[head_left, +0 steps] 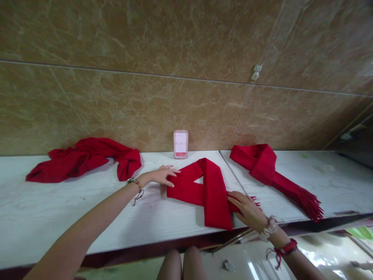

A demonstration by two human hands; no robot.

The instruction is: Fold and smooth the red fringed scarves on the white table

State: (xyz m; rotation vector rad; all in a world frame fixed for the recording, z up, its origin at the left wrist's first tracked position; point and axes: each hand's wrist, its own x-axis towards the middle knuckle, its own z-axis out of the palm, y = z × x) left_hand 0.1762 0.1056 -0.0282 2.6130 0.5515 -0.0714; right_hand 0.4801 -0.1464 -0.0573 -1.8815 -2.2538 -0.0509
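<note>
Pressing my flat, open left hand [165,175] and right hand [247,208] on the folded red woollen scarf [204,186] mid-frame; I'd keep its edges aligned on the white surface [87,210].

A white table [87,217] bears three red scarves [204,186] and a small card [180,144].

bare white table [87,217] left of folded scarf [204,186], crumpled scarf [84,157] far left, small card [180,144] behind, fringed scarf [274,175] right
</note>
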